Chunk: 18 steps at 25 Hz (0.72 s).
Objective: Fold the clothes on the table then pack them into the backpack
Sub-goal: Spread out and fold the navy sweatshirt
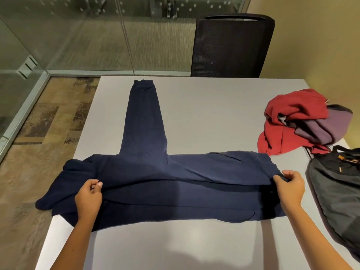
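A navy blue garment (155,184) lies spread across the grey table (210,106). One long part stretches away toward the far edge and its left end hangs off the table's left side. My left hand (88,195) pinches a raised fold of the navy fabric near its left end. My right hand (290,185) pinches the same fold at the garment's right end. A heap of red and purple clothes (298,121) sits at the right of the table. The dark grey backpack (337,188) lies at the right edge, just beyond my right hand.
A black mesh office chair (231,45) stands behind the table's far edge. Glass walls run along the back and left. Patterned carpet floor (39,133) lies to the left of the table. A yellow wall is at the right.
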Each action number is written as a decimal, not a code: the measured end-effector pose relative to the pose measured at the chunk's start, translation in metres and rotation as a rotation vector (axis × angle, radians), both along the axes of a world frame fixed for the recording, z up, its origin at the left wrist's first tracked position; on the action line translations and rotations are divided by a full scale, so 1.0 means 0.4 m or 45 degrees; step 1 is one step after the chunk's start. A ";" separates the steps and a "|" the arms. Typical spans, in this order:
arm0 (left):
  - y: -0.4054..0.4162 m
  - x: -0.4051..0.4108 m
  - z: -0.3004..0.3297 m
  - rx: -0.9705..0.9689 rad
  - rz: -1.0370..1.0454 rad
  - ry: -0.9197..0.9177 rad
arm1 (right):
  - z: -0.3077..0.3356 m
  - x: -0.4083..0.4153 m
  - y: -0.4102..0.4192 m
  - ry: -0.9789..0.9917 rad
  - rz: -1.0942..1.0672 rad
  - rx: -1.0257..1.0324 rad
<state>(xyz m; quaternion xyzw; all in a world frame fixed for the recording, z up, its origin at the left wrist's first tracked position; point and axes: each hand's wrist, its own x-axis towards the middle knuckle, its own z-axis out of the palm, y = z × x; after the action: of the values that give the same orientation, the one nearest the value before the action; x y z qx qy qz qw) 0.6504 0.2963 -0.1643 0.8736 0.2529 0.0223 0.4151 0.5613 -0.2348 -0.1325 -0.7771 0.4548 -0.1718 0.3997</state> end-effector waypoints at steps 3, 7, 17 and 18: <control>0.000 -0.001 -0.008 0.028 -0.009 0.020 | -0.024 -0.017 -0.005 0.257 0.038 0.025; 0.003 0.028 -0.010 0.076 0.068 0.079 | -0.040 -0.006 -0.024 0.436 0.055 0.117; 0.036 0.233 0.021 -0.091 -0.033 0.352 | -0.060 0.126 -0.095 0.551 0.191 0.196; 0.039 0.248 0.021 -0.133 -0.030 0.373 | -0.058 0.141 -0.097 0.526 0.194 0.248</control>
<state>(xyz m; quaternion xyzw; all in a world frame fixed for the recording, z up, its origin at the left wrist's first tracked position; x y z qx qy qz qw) 0.7496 0.3119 -0.1559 0.8477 0.3012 -0.1236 0.4189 0.6175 -0.2735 -0.1558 -0.7854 0.4816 0.0662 0.3832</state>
